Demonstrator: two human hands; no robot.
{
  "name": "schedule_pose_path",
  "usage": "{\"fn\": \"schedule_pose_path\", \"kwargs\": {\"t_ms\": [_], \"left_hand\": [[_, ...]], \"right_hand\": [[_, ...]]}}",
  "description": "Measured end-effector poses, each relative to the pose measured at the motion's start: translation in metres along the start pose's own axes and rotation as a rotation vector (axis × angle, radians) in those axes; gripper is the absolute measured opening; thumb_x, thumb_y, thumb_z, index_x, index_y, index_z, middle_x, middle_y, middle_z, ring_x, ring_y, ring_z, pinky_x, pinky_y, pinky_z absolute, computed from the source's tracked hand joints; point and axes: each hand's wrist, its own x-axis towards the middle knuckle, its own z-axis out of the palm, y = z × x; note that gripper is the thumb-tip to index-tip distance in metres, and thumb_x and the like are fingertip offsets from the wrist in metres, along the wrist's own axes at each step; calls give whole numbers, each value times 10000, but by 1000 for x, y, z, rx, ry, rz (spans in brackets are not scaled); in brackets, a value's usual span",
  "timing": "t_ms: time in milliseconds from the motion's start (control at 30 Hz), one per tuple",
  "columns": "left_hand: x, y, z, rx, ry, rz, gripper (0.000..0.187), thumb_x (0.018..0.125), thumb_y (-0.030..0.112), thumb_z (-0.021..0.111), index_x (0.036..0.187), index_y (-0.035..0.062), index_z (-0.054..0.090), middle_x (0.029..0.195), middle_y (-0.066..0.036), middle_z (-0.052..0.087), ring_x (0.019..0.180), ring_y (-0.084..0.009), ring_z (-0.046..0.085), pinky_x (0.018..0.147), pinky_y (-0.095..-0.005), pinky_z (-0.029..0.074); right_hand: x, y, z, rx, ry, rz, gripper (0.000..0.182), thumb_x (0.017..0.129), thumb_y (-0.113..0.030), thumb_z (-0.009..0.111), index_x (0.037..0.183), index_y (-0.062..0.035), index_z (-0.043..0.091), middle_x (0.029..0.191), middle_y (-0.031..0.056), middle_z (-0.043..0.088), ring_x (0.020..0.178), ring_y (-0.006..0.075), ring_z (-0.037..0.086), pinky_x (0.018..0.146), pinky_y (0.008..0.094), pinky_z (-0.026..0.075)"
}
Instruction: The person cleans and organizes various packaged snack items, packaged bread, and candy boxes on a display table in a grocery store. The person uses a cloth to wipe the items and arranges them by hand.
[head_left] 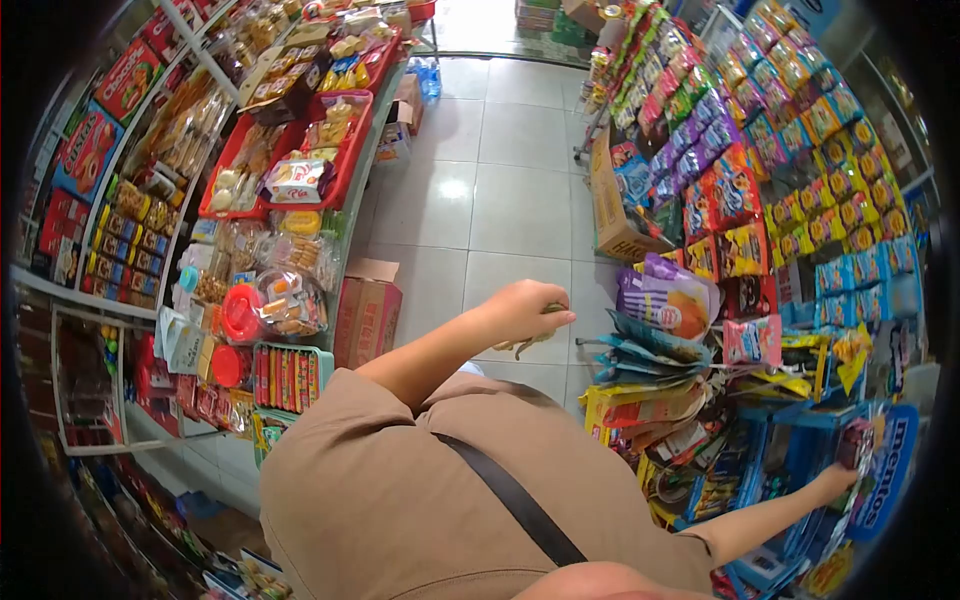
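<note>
My left hand [527, 308], at the centre of the frame, is closed on a thin, tan-green item [534, 343], mostly hidden from view. At the lower right, my right hand [836, 481] is at a blue candy rack [756, 458], just beside a blue Mentos sign [888, 478]; what it grips is unclear. Pale floor tiles [520, 205] stretch to the top. At upper left, a red plastic tray [357, 150] holds packaged snacks; at upper right hang rows of colourful snack packets [700, 132].
</note>
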Motion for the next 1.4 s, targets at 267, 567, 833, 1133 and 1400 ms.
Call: {"fn": "schedule_pose_path", "kwargs": {"t_ms": [267,567,833,1133,1400], "left_hand": [[-6,-39,-35,-46,72,-43,309,804,272,628,980,23,575,853,-143,619,794,-259,594,709,-338,474],[-13,-57,-108,-68,168,24,348,785,106,640,1103,25,525,961,-142,594,869,-243,591,758,-322,480],[-19,-99,-155,-443,222,100,305,822,33,579,1117,34,501,972,-86,594,885,-133,570,759,-278,476],[58,-119,-188,-442,323,55,318,822,47,559,1130,56,479,963,-104,582,910,-212,563,785,-324,453],[171,-120,-253,-250,473,5,338,827,19,554,1152,52,468,1114,-106,524,1015,-198,540,866,-324,439]], "right_hand": [[-114,-119,-50,620,212,-172,391,907,-240,508,1228,-22,466,1035,85,628,908,218,608,760,324,488],[-407,-412,-109,1603,-1172,-485,204,839,-55,535,1041,-34,556,933,65,592,673,82,516,561,208,441],[-567,-489,-115,1425,-2562,187,683,850,-572,424,1305,-74,316,1261,106,429,1150,265,451,883,415,463],[-556,-594,-53,1464,-2702,-65,825,738,-536,629,1324,-59,297,1252,107,442,1151,241,464,929,369,436],[-531,-733,-31,1458,-3099,242,950,662,-669,602,1327,-61,302,1260,113,433,1169,283,433,973,430,370]]}}
